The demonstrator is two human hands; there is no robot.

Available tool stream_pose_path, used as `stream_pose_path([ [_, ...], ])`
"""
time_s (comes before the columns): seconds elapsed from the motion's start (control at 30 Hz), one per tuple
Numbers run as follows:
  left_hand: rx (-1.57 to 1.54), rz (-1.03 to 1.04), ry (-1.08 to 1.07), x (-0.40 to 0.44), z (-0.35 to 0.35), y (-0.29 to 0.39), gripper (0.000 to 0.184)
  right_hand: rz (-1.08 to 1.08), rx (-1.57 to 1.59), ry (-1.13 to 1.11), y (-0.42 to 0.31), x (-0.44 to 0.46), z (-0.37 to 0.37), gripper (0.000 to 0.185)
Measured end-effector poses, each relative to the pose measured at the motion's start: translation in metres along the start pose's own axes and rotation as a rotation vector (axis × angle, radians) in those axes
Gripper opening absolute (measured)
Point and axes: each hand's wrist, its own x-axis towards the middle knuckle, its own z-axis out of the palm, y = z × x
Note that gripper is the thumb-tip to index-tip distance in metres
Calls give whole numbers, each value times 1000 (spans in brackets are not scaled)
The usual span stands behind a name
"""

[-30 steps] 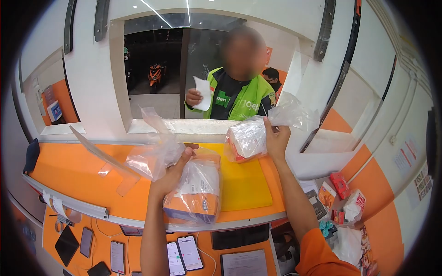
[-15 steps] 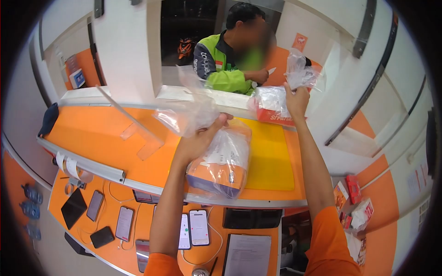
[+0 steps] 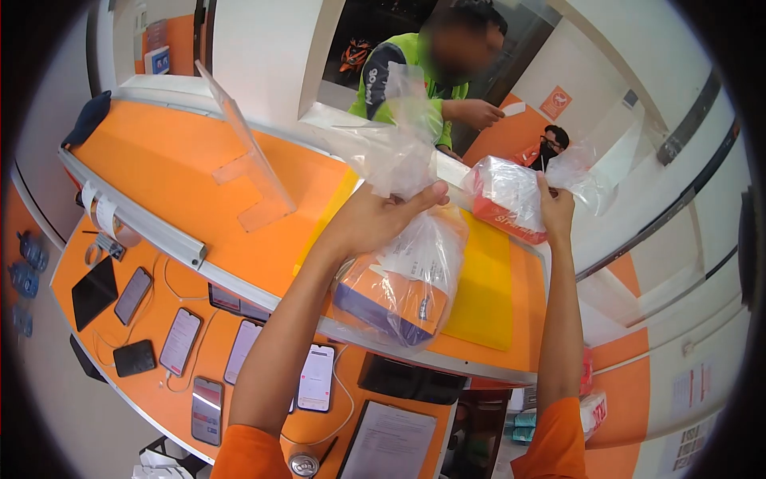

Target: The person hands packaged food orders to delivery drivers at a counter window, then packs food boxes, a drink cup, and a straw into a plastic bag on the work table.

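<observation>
My left hand (image 3: pixel 369 222) is closed around the gathered neck of a clear plastic bag (image 3: pixel 399 156). Inside this bag is an orange and purple box (image 3: pixel 392 299) with a white paper slip against it, at the counter's near edge. Farther right, my right hand (image 3: pixel 557 209) pinches the neck of a second clear bag (image 3: pixel 578 176). A red and white box (image 3: pixel 508 199) sits in that one, near the service window. Under the two bags lies a yellow sheet (image 3: pixel 484 299), partly covered by them.
A clear acrylic stand (image 3: pixel 251 152) rises from the orange counter (image 3: pixel 171 172) on the left. Across the window ledge, a person in a green jacket (image 3: pixel 407 52) holds a paper slip (image 3: pixel 513 108). Several phones (image 3: pixel 181 339), cables and a clipboard (image 3: pixel 391 443) occupy the lower desk.
The view has tilted and shifted. My right hand, still gripping its bag, is lower beside the red box. The green-jacketed person's hand with the slip reaches farther right. Another person shows behind.
</observation>
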Motion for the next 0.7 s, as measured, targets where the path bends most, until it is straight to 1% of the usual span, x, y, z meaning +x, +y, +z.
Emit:
stream_pose_path([
  [0.1,-27,-1,1,0,0,-3,56,-32,-32,24,-2,9,2,58],
  [0.2,-85,15,10,1,1,-2,54,-81,-61,161,-5,18,17,59],
  [0.3,-120,70,-3,1,1,-1,53,-39,-63,105,-8,32,31,56],
  [0.4,-137,122,11,1,1,-2,52,-37,-69,53,-10,47,58,60],
  [0.47,-127,129,22,1,1,-1,52,-44,16,5,-19,53,78,60],
  [0.5,-112,121,23,-1,0,1,52,-46,57,-18,-28,53,88,60],
  [0.6,-88,129,26,-1,0,2,51,-14,11,-189,-56,58,109,57],
  [0.67,-102,170,39,-1,0,0,50,1,151,-244,-91,44,113,47],
  [0.7,-121,202,50,0,2,-1,49,9,221,-272,-105,38,115,45],
])
